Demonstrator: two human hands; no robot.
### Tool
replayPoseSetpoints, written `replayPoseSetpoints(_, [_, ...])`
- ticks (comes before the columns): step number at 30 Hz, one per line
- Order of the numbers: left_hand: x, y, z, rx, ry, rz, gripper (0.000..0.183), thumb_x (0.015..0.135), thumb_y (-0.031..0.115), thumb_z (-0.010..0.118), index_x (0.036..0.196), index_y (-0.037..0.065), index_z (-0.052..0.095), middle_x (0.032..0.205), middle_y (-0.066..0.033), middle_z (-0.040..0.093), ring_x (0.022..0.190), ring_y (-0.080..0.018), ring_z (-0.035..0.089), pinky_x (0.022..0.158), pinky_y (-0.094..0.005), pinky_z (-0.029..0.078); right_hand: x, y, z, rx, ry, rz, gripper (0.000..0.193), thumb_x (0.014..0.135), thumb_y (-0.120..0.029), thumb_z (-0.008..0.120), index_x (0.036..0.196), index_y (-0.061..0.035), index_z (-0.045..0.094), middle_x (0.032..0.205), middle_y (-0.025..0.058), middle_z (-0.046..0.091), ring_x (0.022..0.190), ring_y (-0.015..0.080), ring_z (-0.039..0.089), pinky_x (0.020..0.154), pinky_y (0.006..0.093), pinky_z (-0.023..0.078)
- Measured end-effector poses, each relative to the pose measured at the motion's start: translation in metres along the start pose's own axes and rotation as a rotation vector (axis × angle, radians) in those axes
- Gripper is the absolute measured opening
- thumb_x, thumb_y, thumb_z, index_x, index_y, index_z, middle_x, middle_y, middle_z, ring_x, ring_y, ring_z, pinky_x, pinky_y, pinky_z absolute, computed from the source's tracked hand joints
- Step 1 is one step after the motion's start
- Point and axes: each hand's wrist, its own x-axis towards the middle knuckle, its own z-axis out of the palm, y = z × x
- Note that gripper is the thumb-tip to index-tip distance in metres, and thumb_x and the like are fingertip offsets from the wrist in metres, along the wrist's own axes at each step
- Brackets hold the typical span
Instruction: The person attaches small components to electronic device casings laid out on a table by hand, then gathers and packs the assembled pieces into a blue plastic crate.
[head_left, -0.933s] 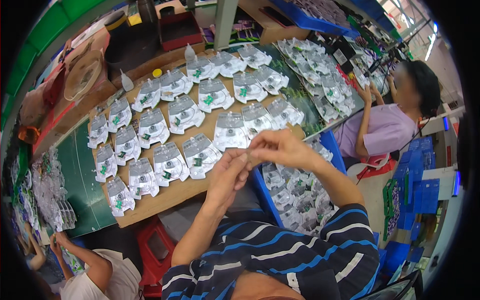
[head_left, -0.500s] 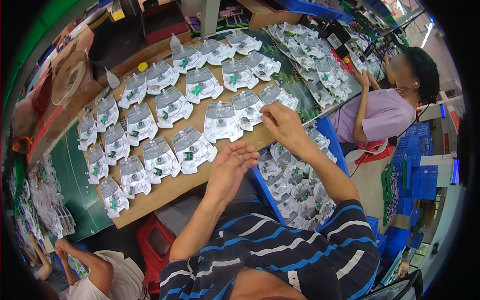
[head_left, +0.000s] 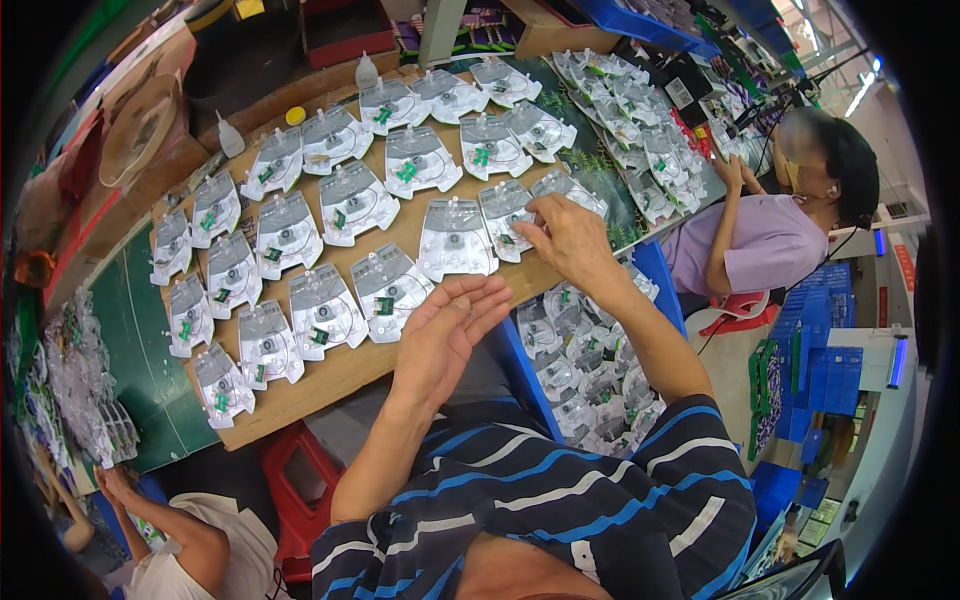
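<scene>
My left hand [head_left: 448,338] is turned palm up, slightly cupped, with its fingers stretched out at the near edge of the board. Nothing can be made out in its palm. My right hand [head_left: 572,240] hovers over the right end of the rows, fingers bent and thumb apart from them. Closest to its fingertips is a grey-and-white fan-shaped plastic housing [head_left: 503,212]. Just left of that lies another housing [head_left: 450,240], which shows no green circuit board. Several similar housings, most with a small green circuit board [head_left: 384,305] and thin wires, lie in rows on the brown board [head_left: 290,408].
Right of my body stands a blue bin [head_left: 530,385] full of housings. Glue bottles [head_left: 230,137] and a yellow cap [head_left: 295,116] stand at the back. A person in a lilac shirt [head_left: 755,240] works at right, another in white [head_left: 215,545] at lower left. A red stool [head_left: 295,480] is nearby.
The view has shifted slightly. My left hand has drawn a little away from my right, and my right thumb and fingertips look farther apart.
</scene>
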Motion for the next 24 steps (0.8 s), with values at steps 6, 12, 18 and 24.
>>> replayPoseSetpoints(6, [-0.011, -0.007, -0.001, 0.014, -0.007, 0.005, 0.033, 0.102, 0.002, 0.042, 0.131, -0.012, 0.048, 0.132, -0.0289, 0.057, 0.126, -0.0383, 0.058, 0.109, -0.0437, 0.05, 0.008, -0.007, 0.003, -0.045, 0.041, -0.022, 0.021, 0.093, -0.022, 0.067, 0.09, -0.0013, 0.066, 0.085, 0.0155, 0.066, 0.077, 0.0354, 0.066, 0.068, 0.0441, 0.052])
replayPoseSetpoints(12, [-0.019, -0.002, 0.0, -0.027, -0.007, 0.046, 0.034, 0.102, 0.004, 0.042, 0.132, -0.014, 0.046, 0.136, -0.0299, 0.053, 0.129, -0.0401, 0.055, 0.109, -0.0445, 0.049, 0.006, 0.009, 0.011, -0.091, 0.059, -0.138, 0.016, 0.091, -0.016, 0.068, 0.086, -0.0013, 0.065, 0.084, 0.0161, 0.066, 0.077, 0.0371, 0.066, 0.067, 0.0459, 0.051])
replayPoseSetpoints(18, [-0.016, 0.002, 0.002, -0.121, -0.038, 0.094, 0.039, 0.102, 0.005, 0.042, 0.137, -0.013, 0.04, 0.145, -0.0318, 0.043, 0.137, -0.0416, 0.046, 0.115, -0.0468, 0.043, 0.005, 0.012, 0.009, -0.099, 0.022, -0.224, 0.015, 0.09, -0.016, 0.069, 0.09, -0.0015, 0.068, 0.084, 0.0154, 0.066, 0.076, 0.0362, 0.066, 0.066, 0.0453, 0.052])
replayPoseSetpoints(24, [-0.012, 0.001, 0.005, -0.118, -0.083, 0.233, 0.046, 0.104, 0.009, 0.044, 0.146, -0.007, 0.034, 0.155, -0.0259, 0.036, 0.145, -0.0394, 0.035, 0.121, -0.049, 0.031, -0.013, -0.048, -0.033, 0.367, -0.074, 0.031, 0.03, 0.096, -0.032, 0.065, 0.097, -0.0024, 0.07, 0.079, 0.0182, 0.067, 0.067, 0.0343, 0.066, 0.065, 0.0417, 0.053])
